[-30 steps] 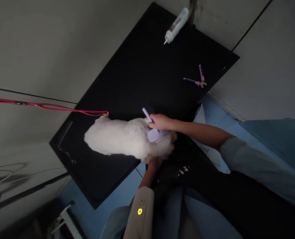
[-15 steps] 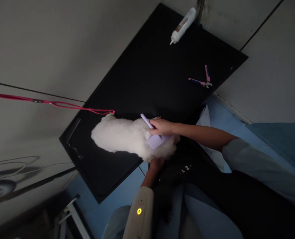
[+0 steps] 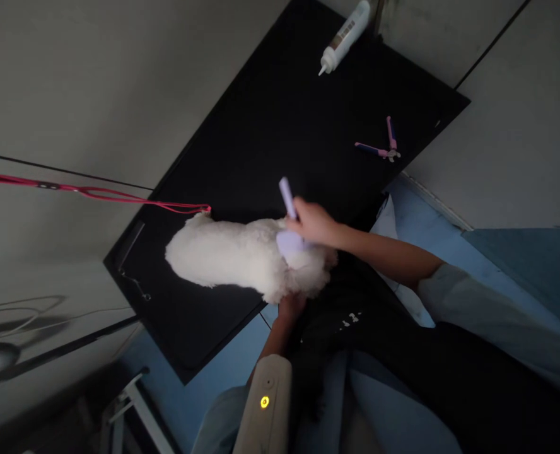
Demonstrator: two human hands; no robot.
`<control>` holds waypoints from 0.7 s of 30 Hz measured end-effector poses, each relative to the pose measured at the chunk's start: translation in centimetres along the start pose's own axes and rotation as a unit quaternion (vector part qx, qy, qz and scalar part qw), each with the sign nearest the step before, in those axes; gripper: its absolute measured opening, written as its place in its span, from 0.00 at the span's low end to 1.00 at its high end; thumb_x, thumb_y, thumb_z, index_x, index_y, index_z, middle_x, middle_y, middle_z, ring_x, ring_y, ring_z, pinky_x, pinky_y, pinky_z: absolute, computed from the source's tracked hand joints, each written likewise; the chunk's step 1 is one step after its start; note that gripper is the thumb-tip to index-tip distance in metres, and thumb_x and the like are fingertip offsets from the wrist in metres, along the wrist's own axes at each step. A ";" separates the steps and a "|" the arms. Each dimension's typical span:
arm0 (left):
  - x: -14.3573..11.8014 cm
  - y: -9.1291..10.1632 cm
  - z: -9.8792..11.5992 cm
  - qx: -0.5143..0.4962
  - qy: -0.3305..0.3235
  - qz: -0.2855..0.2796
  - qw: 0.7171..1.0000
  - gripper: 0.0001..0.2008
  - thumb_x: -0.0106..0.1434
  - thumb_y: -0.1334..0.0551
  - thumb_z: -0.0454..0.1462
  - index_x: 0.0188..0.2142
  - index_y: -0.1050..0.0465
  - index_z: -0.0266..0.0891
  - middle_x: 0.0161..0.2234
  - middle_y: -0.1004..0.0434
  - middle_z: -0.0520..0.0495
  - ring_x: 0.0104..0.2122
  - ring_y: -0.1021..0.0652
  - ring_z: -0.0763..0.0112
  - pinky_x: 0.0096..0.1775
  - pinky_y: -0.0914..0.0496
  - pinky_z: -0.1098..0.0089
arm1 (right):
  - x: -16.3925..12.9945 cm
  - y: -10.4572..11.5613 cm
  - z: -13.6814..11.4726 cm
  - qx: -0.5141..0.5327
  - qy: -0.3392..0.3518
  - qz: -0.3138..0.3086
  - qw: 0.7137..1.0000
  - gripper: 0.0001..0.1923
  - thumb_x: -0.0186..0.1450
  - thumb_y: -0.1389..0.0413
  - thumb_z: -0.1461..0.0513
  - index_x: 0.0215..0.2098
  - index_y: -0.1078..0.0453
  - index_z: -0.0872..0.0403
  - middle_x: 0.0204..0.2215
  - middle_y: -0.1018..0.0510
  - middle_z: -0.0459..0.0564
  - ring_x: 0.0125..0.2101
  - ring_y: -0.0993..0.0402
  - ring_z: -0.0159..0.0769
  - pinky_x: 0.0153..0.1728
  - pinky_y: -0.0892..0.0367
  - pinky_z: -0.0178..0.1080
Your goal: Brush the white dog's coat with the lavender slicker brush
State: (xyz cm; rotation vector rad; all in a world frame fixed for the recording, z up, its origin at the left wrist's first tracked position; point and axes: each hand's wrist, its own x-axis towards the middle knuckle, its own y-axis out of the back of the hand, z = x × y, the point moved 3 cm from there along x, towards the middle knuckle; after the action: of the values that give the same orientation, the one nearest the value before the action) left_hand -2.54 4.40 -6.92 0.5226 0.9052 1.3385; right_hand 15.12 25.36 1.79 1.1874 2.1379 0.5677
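A small white fluffy dog (image 3: 227,258) stands on a black table (image 3: 280,120), its head end to the left where a red leash (image 3: 95,195) is clipped. My right hand (image 3: 311,224) grips a lilac brush (image 3: 288,234) whose pad rests on the fur of the dog's rear, handle pointing up and away. My left hand (image 3: 290,308) reaches up from below the table's near edge and presses against the dog's hindquarters; its fingers are mostly hidden in the fur.
A white squeeze bottle (image 3: 344,36) lies at the table's far edge. Pink and purple nail clippers (image 3: 379,146) lie near the right corner. Grey floor surrounds the table. My dark apron and blue sleeves fill the lower right.
My right hand has turned the brush so its handle points more upright, and the pad has shifted slightly up the dog's back. The dog and my left hand stay about where they were.
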 end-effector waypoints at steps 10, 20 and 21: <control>-0.2 -0.4 -0.4 -0.035 0.023 -0.004 0.999 0.09 0.52 0.37 0.33 0.34 0.21 0.38 0.33 0.19 0.42 0.39 0.19 0.51 0.42 0.23 0.55 | -1.9 -0.5 -1.1 0.001 0.021 -0.065 0.998 0.16 0.69 0.49 0.55 0.49 0.32 0.57 0.40 0.19 0.57 0.39 0.22 0.43 0.36 0.33 0.38; 0.1 -0.3 0.1 -0.085 -0.023 0.011 0.996 0.13 0.53 0.39 0.33 0.38 0.20 0.40 0.38 0.17 0.43 0.41 0.18 0.56 0.48 0.23 0.53 | -2.5 -0.5 -0.6 0.007 0.016 -0.023 1.000 0.12 0.68 0.48 0.57 0.45 0.32 0.56 0.39 0.19 0.55 0.37 0.22 0.41 0.36 0.34 0.37; 0.1 -0.3 0.0 -0.085 -0.025 0.012 0.996 0.12 0.53 0.38 0.33 0.38 0.20 0.41 0.39 0.17 0.44 0.42 0.18 0.56 0.49 0.23 0.53 | -2.4 0.0 -0.2 0.000 -0.013 0.004 1.000 0.13 0.69 0.49 0.57 0.46 0.32 0.56 0.40 0.19 0.56 0.38 0.22 0.41 0.37 0.34 0.37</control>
State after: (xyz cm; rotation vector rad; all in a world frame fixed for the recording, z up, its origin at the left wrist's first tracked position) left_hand -2.35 4.41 -7.18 0.4350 0.7381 1.4031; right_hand 15.91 23.25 2.65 1.1980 2.1121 0.5527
